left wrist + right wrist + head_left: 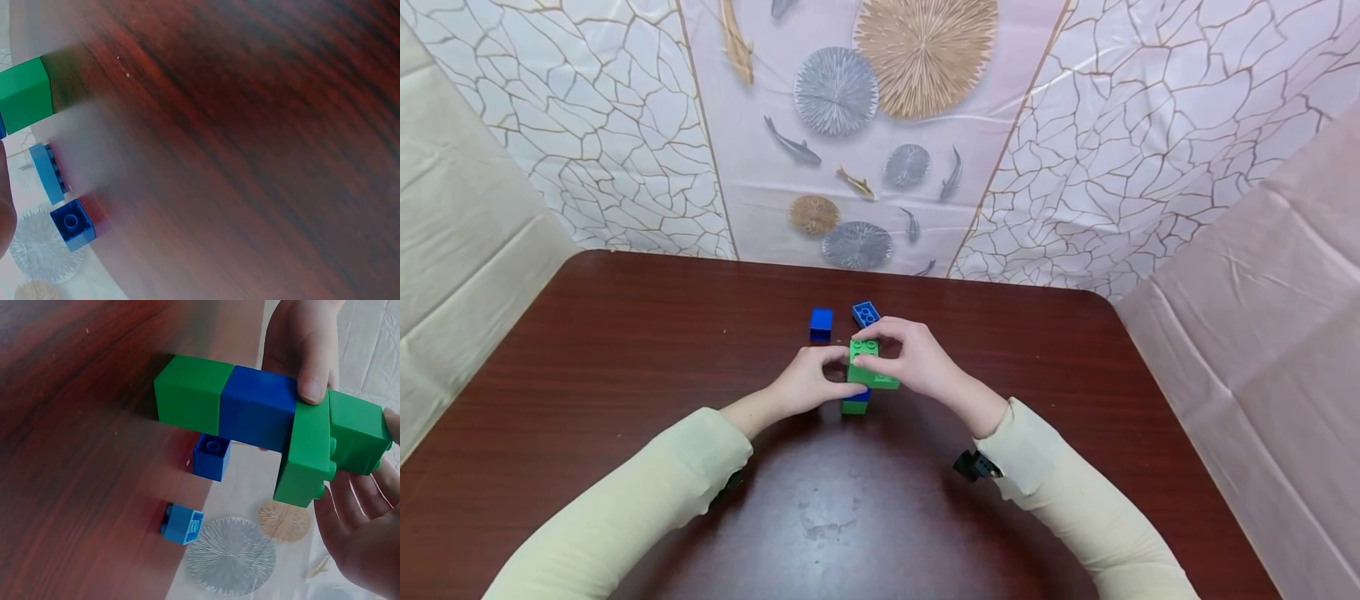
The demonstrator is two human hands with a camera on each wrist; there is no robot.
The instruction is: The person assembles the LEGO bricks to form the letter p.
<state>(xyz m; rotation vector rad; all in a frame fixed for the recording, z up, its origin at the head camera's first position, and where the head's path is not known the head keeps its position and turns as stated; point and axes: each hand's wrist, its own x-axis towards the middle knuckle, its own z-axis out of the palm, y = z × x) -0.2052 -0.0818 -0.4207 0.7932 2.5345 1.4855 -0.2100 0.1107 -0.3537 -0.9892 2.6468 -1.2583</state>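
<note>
A stack of toy building blocks stands upright in front of me: a green block at the bottom, a blue block on it, then a longer green brick jutting out to one side, and a green block on top. My left hand grips the stack around the long green brick, its thumb near the seam with the blue block. With thumb and fingers my right hand pinches the top green block. In the left wrist view only the bottom green block and a bit of finger show.
Behind the stack, two loose blue pieces lie on the dark wooden table: a blue block with its hollow side showing and a flatter blue brick. A patterned cloth hangs beyond the table's far edge.
</note>
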